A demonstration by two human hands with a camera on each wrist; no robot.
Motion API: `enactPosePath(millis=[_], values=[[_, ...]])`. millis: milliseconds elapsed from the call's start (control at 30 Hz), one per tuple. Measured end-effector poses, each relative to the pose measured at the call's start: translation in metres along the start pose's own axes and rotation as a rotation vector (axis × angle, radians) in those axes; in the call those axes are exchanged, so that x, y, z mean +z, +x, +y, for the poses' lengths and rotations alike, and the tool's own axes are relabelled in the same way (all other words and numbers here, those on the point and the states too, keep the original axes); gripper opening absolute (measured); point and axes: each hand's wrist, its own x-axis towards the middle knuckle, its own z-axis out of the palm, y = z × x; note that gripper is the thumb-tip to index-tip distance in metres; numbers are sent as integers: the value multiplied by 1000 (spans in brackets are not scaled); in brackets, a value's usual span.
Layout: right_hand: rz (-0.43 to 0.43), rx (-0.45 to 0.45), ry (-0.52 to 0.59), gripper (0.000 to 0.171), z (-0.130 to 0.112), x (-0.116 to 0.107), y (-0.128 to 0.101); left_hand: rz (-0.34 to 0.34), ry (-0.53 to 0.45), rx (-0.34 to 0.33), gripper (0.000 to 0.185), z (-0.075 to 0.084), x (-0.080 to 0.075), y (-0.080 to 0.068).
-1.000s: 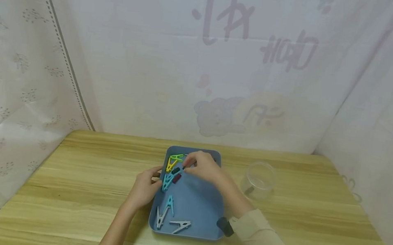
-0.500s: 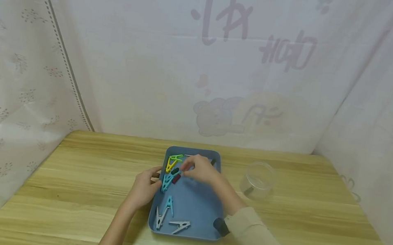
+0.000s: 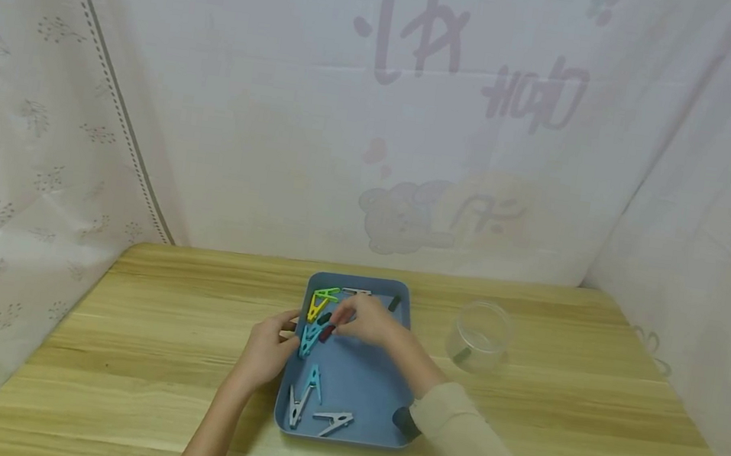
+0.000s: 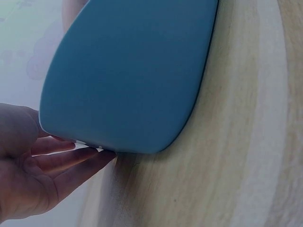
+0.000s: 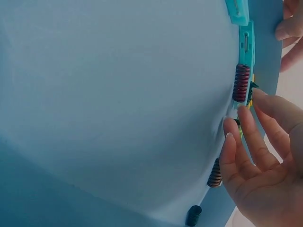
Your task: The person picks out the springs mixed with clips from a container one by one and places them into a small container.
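Below the frame's centre, room is left inside the blue rectangular plastic tray (image 3: 366, 382). Its upper middle is covered by the right hand (image 3: 365, 320); its left side is blocked by the left hand (image 3: 268, 348) and turquoise plastic clothespins (image 3: 309, 339). Right of centre, the way is barred by a round clear plastic jar (image 3: 480, 339).

Faint lettering (image 3: 427, 28) on backdrop (image 3: 267, 130), seemingly illegible.
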Motion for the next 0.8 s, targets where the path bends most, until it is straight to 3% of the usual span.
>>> enactPosePath(millis=[333,800], values=[[-20,-1,8,12,1,5,2,-4,-1,7,49,1,-1,-1],[15,69,33,15,7,17,8,-12,0,2,50,1,-1,-1]])
